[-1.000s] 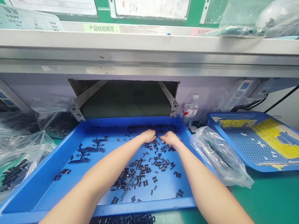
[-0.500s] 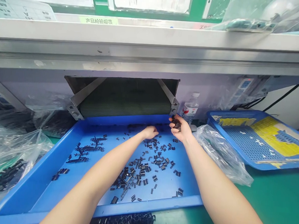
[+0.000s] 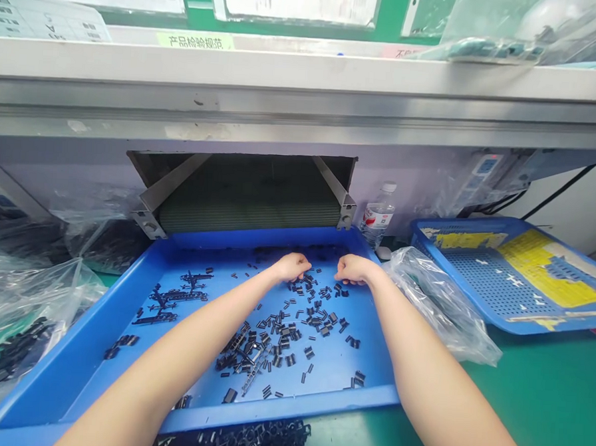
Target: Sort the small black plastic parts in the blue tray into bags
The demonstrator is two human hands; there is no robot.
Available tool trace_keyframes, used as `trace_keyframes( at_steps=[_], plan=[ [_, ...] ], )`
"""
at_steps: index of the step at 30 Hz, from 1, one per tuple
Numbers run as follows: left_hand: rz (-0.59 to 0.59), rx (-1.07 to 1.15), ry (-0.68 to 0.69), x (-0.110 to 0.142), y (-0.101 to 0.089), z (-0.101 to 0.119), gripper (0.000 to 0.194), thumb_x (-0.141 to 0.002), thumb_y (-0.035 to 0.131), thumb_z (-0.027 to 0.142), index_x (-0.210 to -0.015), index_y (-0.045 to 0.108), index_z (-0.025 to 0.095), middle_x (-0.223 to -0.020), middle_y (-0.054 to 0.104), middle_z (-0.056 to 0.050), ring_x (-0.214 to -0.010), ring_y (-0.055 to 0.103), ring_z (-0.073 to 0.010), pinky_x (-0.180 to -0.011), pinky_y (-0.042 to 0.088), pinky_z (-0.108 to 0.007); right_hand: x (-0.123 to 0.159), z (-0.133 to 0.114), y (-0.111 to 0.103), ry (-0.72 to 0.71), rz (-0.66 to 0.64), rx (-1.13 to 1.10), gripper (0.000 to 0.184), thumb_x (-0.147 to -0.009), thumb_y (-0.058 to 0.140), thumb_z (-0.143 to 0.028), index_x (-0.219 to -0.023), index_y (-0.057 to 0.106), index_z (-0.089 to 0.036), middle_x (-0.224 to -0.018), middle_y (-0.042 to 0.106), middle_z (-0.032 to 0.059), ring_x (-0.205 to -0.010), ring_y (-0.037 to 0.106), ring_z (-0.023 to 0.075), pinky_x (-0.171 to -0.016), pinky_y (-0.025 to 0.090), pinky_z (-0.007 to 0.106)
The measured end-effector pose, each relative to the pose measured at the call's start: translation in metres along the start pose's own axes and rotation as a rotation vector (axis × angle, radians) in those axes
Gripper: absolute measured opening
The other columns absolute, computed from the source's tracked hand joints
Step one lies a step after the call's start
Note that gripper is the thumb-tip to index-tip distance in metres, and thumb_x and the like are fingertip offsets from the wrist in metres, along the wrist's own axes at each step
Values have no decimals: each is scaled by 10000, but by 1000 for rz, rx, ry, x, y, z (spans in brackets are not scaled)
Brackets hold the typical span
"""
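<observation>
A big blue tray (image 3: 124, 294) lies under a conveyor outlet (image 3: 249, 197). Many small black plastic parts (image 3: 282, 332) are scattered over its floor, with black runner frames (image 3: 171, 299) at its left. My left hand (image 3: 292, 266) is curled, knuckles up, over parts near the tray's far wall. My right hand (image 3: 351, 268) rests close beside it, fingers bent down onto the parts. What either hand holds is hidden under the fingers.
A clear plastic bag (image 3: 438, 303) lies right of the tray, a water bottle (image 3: 378, 214) behind it. A second blue perforated tray (image 3: 499, 280) with yellow sheets stands at right. Bags of black parts (image 3: 17, 341) sit at left. Black scrap (image 3: 251, 440) lies at the front edge.
My right hand, which was raised by the tray's far right corner with black parts in it, has come back down beside my left hand. The left hand stayed nearly in place.
</observation>
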State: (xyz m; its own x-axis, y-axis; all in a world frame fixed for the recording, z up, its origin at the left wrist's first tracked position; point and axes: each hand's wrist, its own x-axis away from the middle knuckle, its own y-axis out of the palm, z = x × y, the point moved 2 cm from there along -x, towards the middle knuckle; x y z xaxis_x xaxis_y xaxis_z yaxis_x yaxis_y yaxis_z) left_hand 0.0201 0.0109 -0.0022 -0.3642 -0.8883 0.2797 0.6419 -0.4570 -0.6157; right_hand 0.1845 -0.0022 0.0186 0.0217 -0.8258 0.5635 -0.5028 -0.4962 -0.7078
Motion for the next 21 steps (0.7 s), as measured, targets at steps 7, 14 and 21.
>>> trace_keyframes(
  at_steps=[7, 14, 21],
  plan=[
    [-20, -345, -6, 4, 16, 6, 140, -843, 552, 229, -932, 560, 122, -943, 552, -56, -888, 532, -189, -810, 445, -397, -4, -1, 14, 44, -140, 166, 130, -870, 538, -238, -888, 564, -111, -807, 571, 17, -634, 553, 109, -558, 489, 245],
    [76, -167, -10, 4, 13, -4, 131, -853, 537, 245, -872, 559, 117, -867, 552, -39, -802, 538, -161, -741, 464, -341, -5, 2, 9, -38, -165, 34, 198, -872, 534, -244, -728, 535, -108, -602, 493, -45, -419, 415, 46, -381, 358, 157],
    [111, 363, -56, 5, -7, -11, 253, -919, 396, 342, -834, 477, 118, -580, 375, 55, -384, 283, -40, -351, 262, -158, 13, -5, -8, -361, -109, -348, 324, -925, 374, -342, -678, 443, -144, -531, 397, -57, -373, 310, 18, -328, 227, 122]
  ],
)
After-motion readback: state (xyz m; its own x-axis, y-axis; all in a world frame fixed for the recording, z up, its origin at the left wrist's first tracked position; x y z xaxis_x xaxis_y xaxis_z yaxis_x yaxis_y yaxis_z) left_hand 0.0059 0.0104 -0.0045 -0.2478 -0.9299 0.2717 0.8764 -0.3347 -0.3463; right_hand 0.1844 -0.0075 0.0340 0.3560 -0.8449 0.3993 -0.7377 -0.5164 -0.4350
